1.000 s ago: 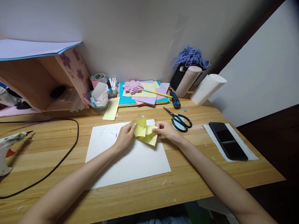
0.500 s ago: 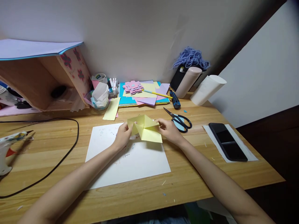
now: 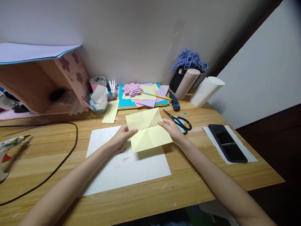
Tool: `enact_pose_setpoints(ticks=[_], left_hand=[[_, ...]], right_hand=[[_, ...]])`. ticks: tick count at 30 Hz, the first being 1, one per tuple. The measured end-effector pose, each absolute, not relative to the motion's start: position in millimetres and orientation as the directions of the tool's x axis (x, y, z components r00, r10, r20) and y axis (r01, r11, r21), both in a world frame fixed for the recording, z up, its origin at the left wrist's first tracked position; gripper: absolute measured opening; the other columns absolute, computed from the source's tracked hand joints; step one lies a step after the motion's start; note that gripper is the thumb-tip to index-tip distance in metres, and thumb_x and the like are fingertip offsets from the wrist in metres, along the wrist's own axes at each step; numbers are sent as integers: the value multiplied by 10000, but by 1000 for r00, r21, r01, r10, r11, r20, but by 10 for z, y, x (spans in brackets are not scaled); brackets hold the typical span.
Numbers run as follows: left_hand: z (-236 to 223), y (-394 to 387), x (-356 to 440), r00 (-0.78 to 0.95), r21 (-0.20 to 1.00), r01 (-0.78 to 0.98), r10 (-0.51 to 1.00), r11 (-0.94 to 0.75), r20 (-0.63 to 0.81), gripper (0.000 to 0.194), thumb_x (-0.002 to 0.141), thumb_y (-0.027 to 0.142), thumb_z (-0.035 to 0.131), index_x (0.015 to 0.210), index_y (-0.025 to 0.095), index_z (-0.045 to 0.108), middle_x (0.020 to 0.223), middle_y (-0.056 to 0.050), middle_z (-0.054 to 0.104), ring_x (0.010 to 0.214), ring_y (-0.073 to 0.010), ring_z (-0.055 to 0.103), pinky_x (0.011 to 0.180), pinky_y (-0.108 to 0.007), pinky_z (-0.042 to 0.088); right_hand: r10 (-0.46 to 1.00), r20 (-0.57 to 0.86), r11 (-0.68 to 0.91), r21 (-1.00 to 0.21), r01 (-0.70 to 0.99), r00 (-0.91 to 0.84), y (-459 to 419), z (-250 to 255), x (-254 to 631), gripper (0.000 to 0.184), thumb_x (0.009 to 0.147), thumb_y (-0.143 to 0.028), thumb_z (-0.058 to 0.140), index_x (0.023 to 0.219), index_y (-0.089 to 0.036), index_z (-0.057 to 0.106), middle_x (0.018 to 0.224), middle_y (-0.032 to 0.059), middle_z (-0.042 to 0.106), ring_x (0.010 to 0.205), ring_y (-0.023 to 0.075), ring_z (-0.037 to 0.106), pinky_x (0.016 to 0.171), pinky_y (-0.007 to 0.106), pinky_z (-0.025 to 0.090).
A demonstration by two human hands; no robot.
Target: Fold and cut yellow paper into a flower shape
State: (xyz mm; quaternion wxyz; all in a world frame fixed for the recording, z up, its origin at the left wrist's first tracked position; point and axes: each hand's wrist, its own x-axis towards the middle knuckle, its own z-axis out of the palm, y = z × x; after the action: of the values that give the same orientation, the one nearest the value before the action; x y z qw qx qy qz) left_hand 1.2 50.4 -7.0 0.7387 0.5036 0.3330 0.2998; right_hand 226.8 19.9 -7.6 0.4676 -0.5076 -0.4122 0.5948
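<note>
Leftmost on the wooden table [image 3: 195, 182] lies one glue gun [image 3: 10, 142], cut off by the picture's edge, with one black cord [image 3: 76, 135] looping beside it. Behind them stands one open box [image 3: 72, 75], three flowers showing on its side wall. Next comes one tub [image 3: 100, 100] with a roll of tape [image 3: 98, 80] at its back; the tape's label is too small to read. Several markers [image 3: 113, 86] stand beside it, crowded past sure counting, and one yellow strip [image 3: 111, 113] lies in front. One white sheet [image 3: 143, 172] bears small coloured marks, none legible. Above it, the left hand [image 3: 121, 136] pinches the left edge of one yellow paper [image 3: 150, 137], thumb on top; its creases meet near the middle. Behind are one stack of coloured paper [image 3: 122, 103], one pink paper flower [image 3: 132, 89] and one yellow stick [image 3: 157, 95]. The right hand [image 3: 172, 130] pinches the yellow paper's right edge, also thumb on top. Beyond it are one cutter [image 3: 174, 102], one pair of scissors [image 3: 174, 118], one bundle of blue yarn [image 3: 189, 59], one pale bottle [image 3: 188, 84], one white roll [image 3: 207, 91] and one black phone [image 3: 227, 142], showing no readable brand.
</note>
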Motion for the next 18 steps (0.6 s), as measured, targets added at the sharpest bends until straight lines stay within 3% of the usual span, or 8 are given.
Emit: enact_pose_setpoints(ticks=[6, 11, 15, 18], left_hand=[[-104, 530, -11, 638, 830, -176, 704, 529, -312, 368, 701, 247, 628, 1044, 115, 615, 1031, -126, 652, 980, -274, 589, 825, -349, 460], [-137, 536, -21, 652, 755, -192, 657, 627, -379, 372, 750, 255, 582, 1092, 110, 579, 1035, -127, 651, 925, -261, 615, 776, -341, 480], [-148, 554, -5, 621, 810, -166, 698, 562, -357, 389, 737, 281, 611, 1087, 115, 577, 1054, -131, 642, 898, -245, 624, 736, -301, 488], [-158, 560, 18, 569, 899, -125, 772, 420, -282, 432, 745, 332, 603, 1111, 107, 550, 1077, -148, 626, 928, -258, 612, 751, -321, 488]], right_hand=[[988, -138, -119, -964, -240, 63, 174, -138, 2153, 338, 671, -410, 654, 898, -170, 584, 868, 63, 688, 782, 213, 635, 639, 296, 495], [990, -129, -138, -934, -331, -50, 109, -141, 2080, 362, 656, -288, 695, 985, -171, 600, 1014, 76, 665, 875, 224, 629, 752, 325, 495], [960, -236, -275, -893, -356, -150, 85, -175, 2073, 337, 667, -298, 686, 961, -139, 641, 953, 96, 685, 838, 228, 643, 766, 338, 499], [949, -284, -316, -868, -382, -140, 88, -195, 2082, 331, 659, -294, 693, 953, -147, 654, 939, 86, 691, 838, 215, 645, 767, 318, 504]])
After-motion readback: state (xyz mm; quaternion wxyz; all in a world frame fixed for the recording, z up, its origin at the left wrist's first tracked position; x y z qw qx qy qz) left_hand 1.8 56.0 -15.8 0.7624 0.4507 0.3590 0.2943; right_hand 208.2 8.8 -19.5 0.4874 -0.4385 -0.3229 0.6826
